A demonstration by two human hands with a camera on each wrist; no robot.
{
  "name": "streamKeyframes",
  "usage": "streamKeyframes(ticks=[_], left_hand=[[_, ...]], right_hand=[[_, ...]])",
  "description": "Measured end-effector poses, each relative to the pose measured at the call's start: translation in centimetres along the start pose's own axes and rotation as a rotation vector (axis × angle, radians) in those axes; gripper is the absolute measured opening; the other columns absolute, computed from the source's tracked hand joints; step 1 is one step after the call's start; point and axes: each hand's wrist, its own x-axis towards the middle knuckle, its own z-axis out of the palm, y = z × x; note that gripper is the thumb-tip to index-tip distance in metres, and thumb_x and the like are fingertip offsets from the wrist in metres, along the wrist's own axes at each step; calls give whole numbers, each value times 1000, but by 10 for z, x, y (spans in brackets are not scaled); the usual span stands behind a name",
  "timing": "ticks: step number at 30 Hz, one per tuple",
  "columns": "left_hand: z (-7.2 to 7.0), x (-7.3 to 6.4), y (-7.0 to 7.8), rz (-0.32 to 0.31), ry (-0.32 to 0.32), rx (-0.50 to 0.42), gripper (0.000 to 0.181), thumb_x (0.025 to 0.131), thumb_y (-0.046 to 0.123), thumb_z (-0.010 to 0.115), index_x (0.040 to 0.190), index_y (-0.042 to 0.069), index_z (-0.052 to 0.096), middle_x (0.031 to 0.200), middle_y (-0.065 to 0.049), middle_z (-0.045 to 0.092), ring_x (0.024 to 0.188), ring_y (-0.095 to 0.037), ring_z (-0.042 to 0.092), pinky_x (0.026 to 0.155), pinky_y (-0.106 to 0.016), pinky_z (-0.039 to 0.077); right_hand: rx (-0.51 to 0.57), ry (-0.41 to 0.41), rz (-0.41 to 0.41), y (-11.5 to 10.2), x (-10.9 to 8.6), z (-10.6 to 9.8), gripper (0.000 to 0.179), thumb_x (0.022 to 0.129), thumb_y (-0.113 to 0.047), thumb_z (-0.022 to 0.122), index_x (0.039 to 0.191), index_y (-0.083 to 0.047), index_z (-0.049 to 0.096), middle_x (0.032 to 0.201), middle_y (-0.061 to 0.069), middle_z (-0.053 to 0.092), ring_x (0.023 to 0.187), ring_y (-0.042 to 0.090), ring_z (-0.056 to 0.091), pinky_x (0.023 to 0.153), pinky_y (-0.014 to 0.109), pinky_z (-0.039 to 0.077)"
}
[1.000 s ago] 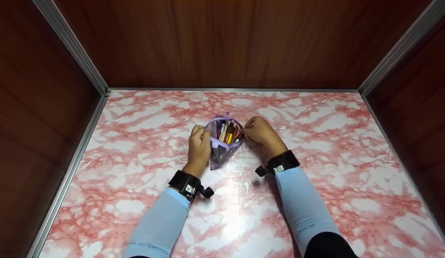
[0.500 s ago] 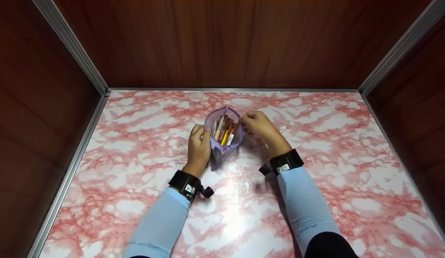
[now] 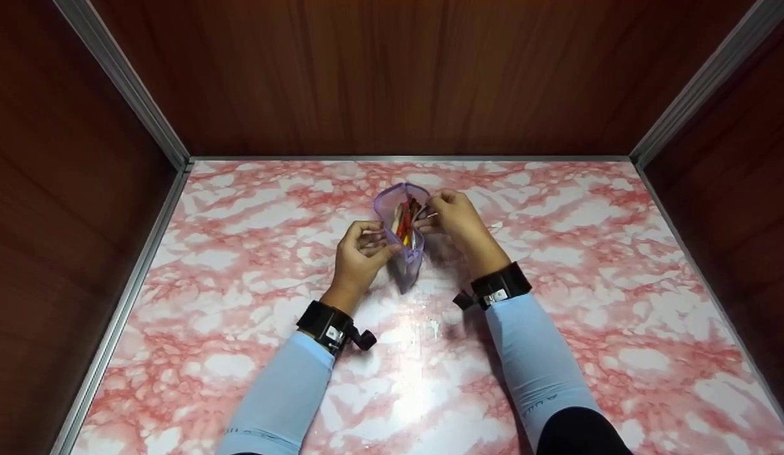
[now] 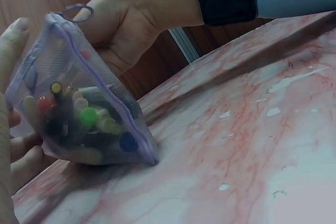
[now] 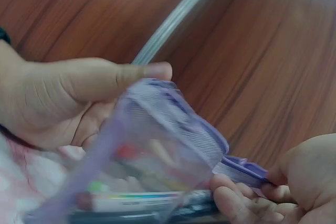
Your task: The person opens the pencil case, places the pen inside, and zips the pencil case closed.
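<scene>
A purple mesh pencil case (image 3: 409, 268) stands unzipped at the middle of the table, its mouth facing up. Several markers (image 3: 404, 221) show inside, and coloured marker ends (image 4: 88, 117) show through the mesh in the left wrist view. On the case's left side is my left hand (image 3: 359, 256), thumb and fingers spread apart and touching the mesh. Its thumb lies straight along a top corner in the right wrist view. My right hand (image 3: 460, 218) pinches the right edge of the mouth by the zipper (image 5: 252, 171); some fingertips are hidden behind the fabric.
The table (image 3: 240, 303) has a red-and-white marbled top. Brown wood-grain panels (image 3: 392, 82) with metal edge strips enclose it at the back and both sides. Both wrists carry black camera straps (image 3: 502, 284).
My left hand has loosened from its closed grip and spread its thumb and fingers. The case's mouth has narrowed and shifted slightly right, with my right fingers pushing its edge inward.
</scene>
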Motion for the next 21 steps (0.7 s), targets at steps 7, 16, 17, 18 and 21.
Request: streamKeyframes(ticks=[7, 16, 17, 18, 21], left_hand=[[1, -1, -1, 34, -109, 123, 68, 71, 20, 109, 117, -4, 66, 163, -22, 60, 139, -41, 70, 115, -38, 61], [1, 5, -6, 180, 13, 222, 7, 98, -2, 75, 104, -3, 71, 161, -23, 60, 136, -39, 71, 103, -27, 63], [1, 6, -7, 183, 30, 213, 5, 101, -1, 74, 105, -3, 72, 159, -23, 62, 132, -38, 72, 102, -26, 63], [1, 6, -7, 181, 44, 194, 4, 103, 0, 73, 107, -3, 72, 156, -23, 63, 128, -37, 74, 101, -25, 63], [1, 6, -6, 162, 70, 142, 8, 108, 2, 71, 111, -5, 73, 147, -23, 64, 123, -36, 75, 102, -25, 64]], right_hand=[[99, 14, 11, 6, 6, -3, 17, 120, -11, 43, 115, -1, 55, 90, 10, 74, 73, 19, 81, 74, 29, 69], [-43, -94, 27, 11, 5, 2, 16, 116, -12, 54, 104, -5, 62, 81, 5, 74, 65, 13, 73, 61, 25, 58], [-76, -94, 22, 11, 4, 2, 16, 115, -13, 56, 102, -6, 63, 78, 4, 73, 62, 13, 70, 59, 26, 57], [-105, -86, 12, 10, 3, 2, 17, 114, -13, 59, 100, -6, 65, 75, 3, 71, 59, 12, 67, 58, 25, 55], [-210, -31, -53, 6, -2, 1, 22, 112, -16, 64, 91, -10, 65, 69, -1, 65, 54, 10, 59, 52, 24, 49]])
